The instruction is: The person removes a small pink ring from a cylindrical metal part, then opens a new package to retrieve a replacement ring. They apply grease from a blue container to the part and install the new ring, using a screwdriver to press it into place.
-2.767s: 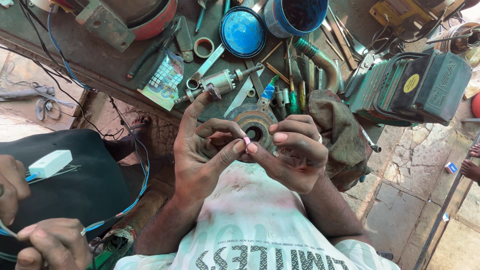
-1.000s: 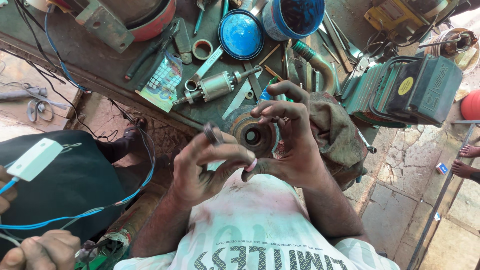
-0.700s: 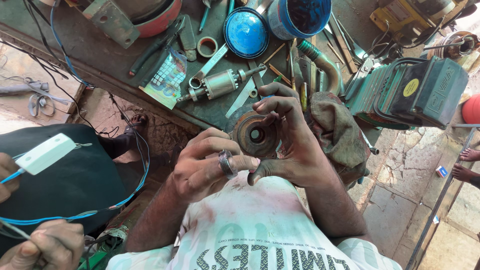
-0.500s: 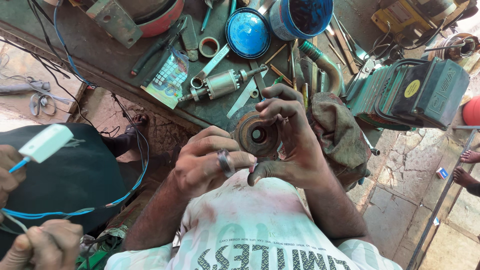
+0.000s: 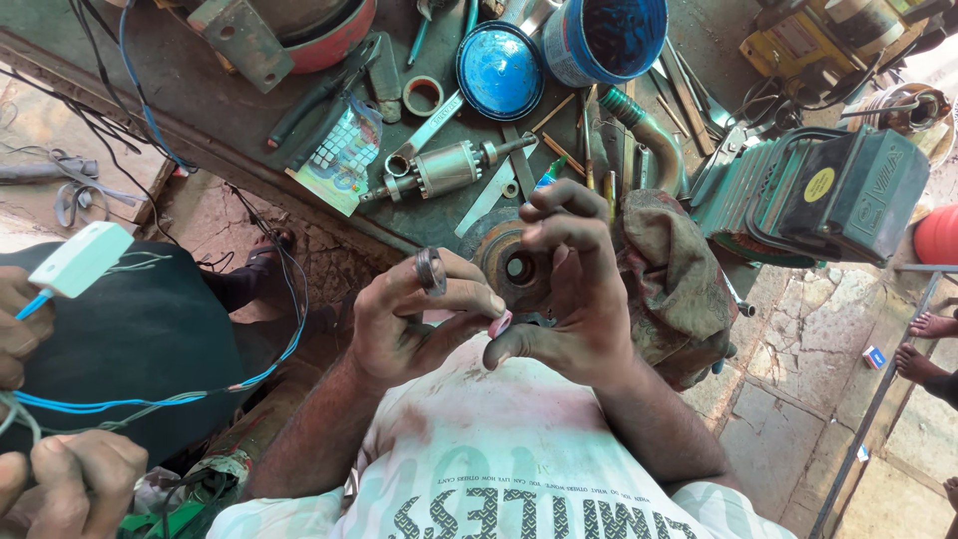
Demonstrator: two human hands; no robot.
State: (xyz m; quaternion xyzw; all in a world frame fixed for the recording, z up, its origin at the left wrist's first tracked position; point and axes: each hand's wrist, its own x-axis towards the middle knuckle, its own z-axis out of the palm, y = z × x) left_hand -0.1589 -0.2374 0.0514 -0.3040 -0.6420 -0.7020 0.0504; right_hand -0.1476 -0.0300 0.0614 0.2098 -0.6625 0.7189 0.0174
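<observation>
Below cluttered workbench (image 5: 200, 90), right hand (image 5: 574, 299) grips round housing (image 5: 514, 268); left hand (image 5: 409, 319) pinches ring (image 5: 430, 271)

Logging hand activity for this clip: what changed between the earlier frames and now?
The left hand took a small metal ring onto its fingertips and raised it beside the round rusty part. The right hand, first pinching with the left in front of that part, closed its grip around it. The armature, blue lid and green machine stayed put.
</observation>
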